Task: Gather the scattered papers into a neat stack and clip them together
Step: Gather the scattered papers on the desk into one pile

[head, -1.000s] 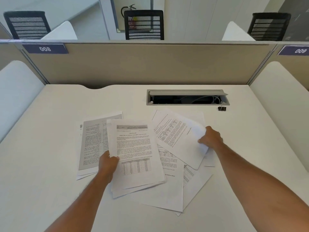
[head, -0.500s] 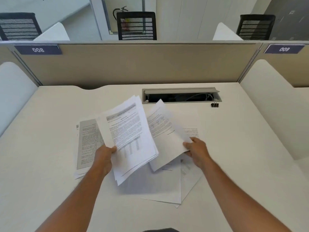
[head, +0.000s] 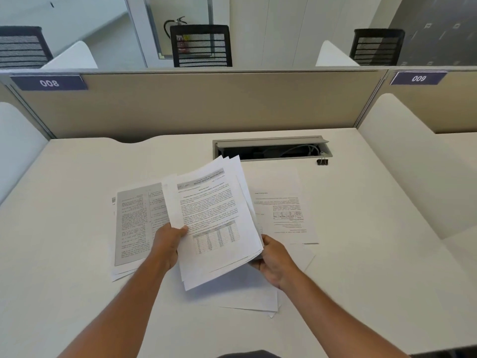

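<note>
— From the head view, what have we just changed?

— We've merged two lots: the sheet our right hand [head: 275, 259] lifted half a second ago is now tucked behind the held bundle [head: 215, 223], which our left hand [head: 167, 244] pinches at its left edge while the right grips its lower right corner. The bundle is tilted up off the desk [head: 374, 228], on our side of the cable tray [head: 271, 148].

— So gathering is under way?

— Partly, we judge. The edges are fanned (not squared), and loose pages remain: the grey-printed sheets [head: 134, 223] left of the bundle, one page [head: 286, 210] to its right, more beneath.

— And the binder clip [head: 322, 161]?

— Untouched, just below the tray's right end, as before.
</note>
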Tool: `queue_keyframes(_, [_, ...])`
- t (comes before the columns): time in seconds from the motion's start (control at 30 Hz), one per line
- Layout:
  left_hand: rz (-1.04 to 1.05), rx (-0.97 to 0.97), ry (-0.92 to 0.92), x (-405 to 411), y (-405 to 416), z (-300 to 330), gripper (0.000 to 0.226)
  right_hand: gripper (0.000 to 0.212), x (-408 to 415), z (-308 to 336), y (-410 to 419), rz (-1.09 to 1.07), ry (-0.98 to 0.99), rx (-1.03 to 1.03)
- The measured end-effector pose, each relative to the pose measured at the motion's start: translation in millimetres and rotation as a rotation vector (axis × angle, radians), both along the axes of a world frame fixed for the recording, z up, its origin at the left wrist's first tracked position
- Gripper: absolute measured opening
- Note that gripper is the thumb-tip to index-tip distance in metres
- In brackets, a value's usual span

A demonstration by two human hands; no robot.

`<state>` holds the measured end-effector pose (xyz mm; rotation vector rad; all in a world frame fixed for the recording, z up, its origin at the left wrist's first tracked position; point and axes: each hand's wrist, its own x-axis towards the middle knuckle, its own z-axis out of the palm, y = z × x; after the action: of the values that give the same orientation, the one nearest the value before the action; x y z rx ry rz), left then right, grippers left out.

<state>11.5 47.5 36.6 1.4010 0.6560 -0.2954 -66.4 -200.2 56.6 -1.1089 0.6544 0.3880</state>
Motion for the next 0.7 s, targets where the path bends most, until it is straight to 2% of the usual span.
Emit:
queue_keyframes(0.07, [0.001,0.076,0.009,-0.3,1.8,-2.7,0.04,0.029,-0.8,1.8,-2.8,0.11,-0.004,-0.056])
queue_keyframes(0.13, [-0.004,0.145,0.016,-0.4,5.2,-6.0,0.043,0.018,-0.4,3.1,-6.5,0.178,-0.01,-0.152])
queue_keyframes(0.2, [-0.006,0.195,0.029,-1.3,9.2,-8.7,0.043,0.018,3.2,-1.1,-13.6,0.173,-0.005,-0.432])
queue_keyframes(0.27, [-0.015,0.242,0.03,-4.3,12.7,-9.6,0.041,0.038,7.2,-9.3,-22.9,0.281,0.056,-0.907])
queue_keyframes(0.33, [-0.04,0.288,0.012,-7.7,13.6,-10.9,0.039,0.065,7.1,-16.3,-21.5,0.434,0.174,-1.149])
queue_keyframes(0.47, [-0.067,0.348,0.019,-12.1,9.1,-15.2,0.037,0.092,3.1,-27.0,7.9,0.541,0.275,-1.318])
queue_keyframes(0.7, [-0.098,0.362,0.017,-14.0,10.4,-16.9,0.037,0.103,9.6,-35.8,11.4,0.502,0.223,-1.316])
